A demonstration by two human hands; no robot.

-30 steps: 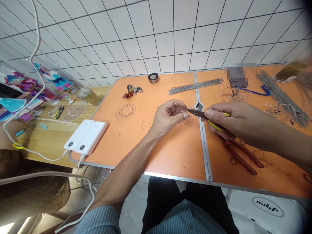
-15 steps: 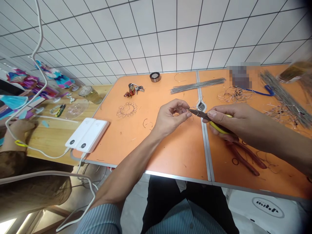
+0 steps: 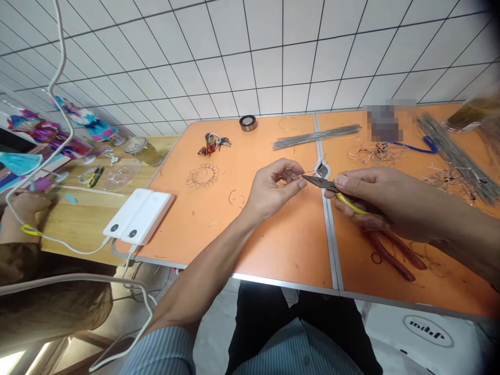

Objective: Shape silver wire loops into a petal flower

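The left hand [image 3: 278, 188] pinches a thin wire piece [image 3: 288, 176] above the orange table [image 3: 273, 245], near its metal seam. The right hand [image 3: 365, 195] has its grip closed round the yellow-handled pliers [image 3: 322, 183], their tips at the wire piece (red-handled pliers [image 3: 394, 255] lie just below that hand).

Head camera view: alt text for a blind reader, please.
Left hand pinches thin wire while the right hand holds yellow-handled pliers to it, above an orange table. A looped wire ring, a bundle of straight wires and a red-handled tool lie around.
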